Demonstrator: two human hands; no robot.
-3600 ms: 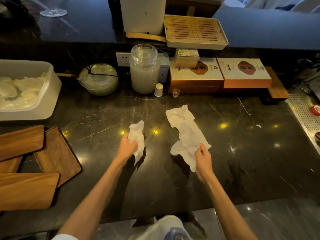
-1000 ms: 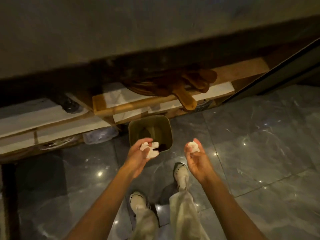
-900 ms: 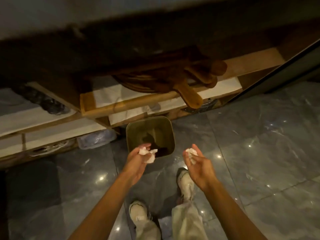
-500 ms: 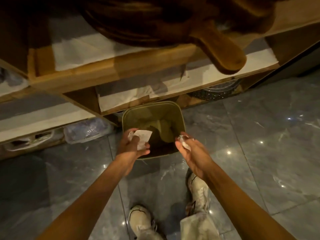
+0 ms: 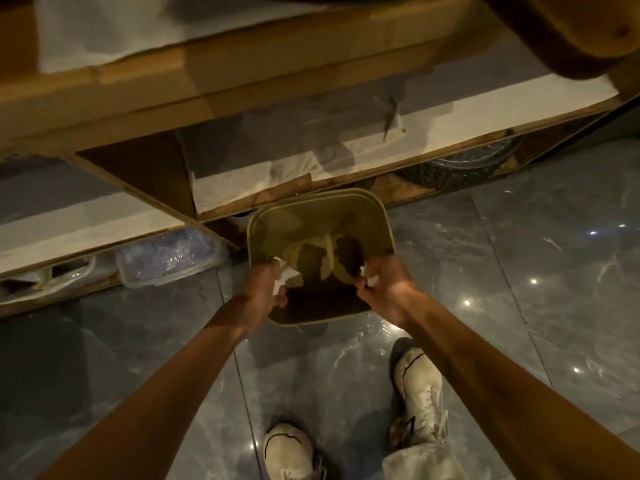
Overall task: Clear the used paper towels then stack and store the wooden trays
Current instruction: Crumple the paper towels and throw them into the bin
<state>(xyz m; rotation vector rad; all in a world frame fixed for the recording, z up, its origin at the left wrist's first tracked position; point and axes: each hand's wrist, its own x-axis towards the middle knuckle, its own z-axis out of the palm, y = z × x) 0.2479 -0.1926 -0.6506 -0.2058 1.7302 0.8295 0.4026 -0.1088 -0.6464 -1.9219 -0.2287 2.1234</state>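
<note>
We held both hands over the open bin (image 5: 320,216), a squarish olive-green one that stood on the grey tiled floor (image 5: 519,271) with its far edge tucked under the lowest wooden shelf (image 5: 242,81). Our left hand (image 5: 265,289) was closed around a crumpled white paper towel (image 5: 285,273), which stuck out between the fingers at the bin's left rim. Our right hand (image 5: 384,289) was clenched on a second, smaller wad of paper towel (image 5: 369,277), only a bit of white showing past the fingertips, just inside the bin's right rim. Both wads were still in our grip above the bin's mouth, neither one lying in it. Inside the bin we could make out a pale liner and dark shapes, too dim to tell apart.

To the left of the bin, a clear plastic box (image 5: 169,256) lay on the floor under the shelf. The shelves above were lined with white paper. At the top right, the rounded end of a wooden board handle (image 5: 588,36) jutted out over the shelf edge, close to the camera and blurred. Behind the bin to the right, a dark round thing sat on the bottom level, too shadowed to name. Our two pale shoes (image 5: 420,400) stood on the tiles below our forearms, the right one nearer the bin.
</note>
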